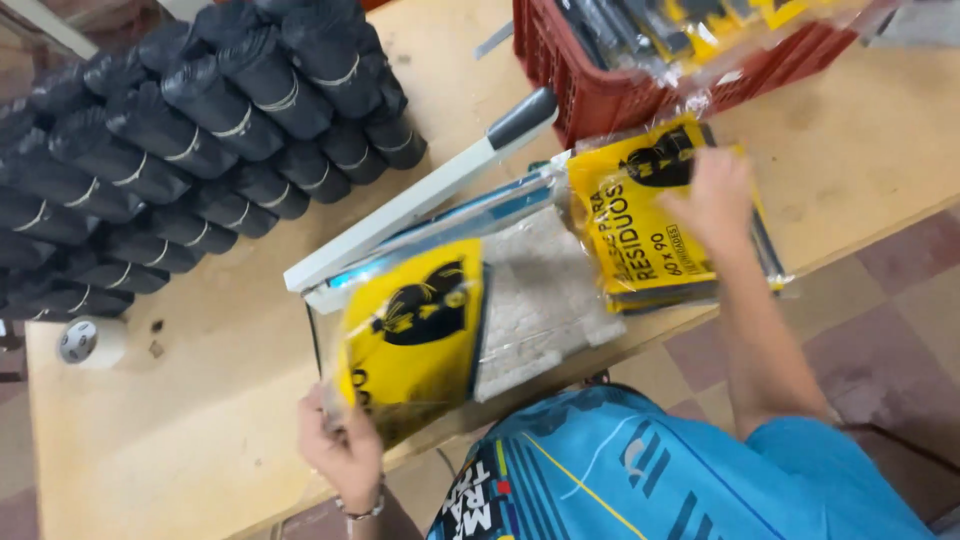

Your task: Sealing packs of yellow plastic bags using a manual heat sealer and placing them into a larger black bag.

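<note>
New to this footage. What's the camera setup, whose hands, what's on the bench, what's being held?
There is one picture, from a camera worn on a person's head, looking down at their own two bare hands; no robot is involved. The left hand grips the near end of a clear packet with a yellow and black label, whose far end lies at a white bar-shaped tool with a dark handle, probably a heat sealer. The right hand rests on a stack of similar yellow packets. On the wooden table also sit a pile of rolled black bags, a tape roll and a red crate holding more packets.
</note>
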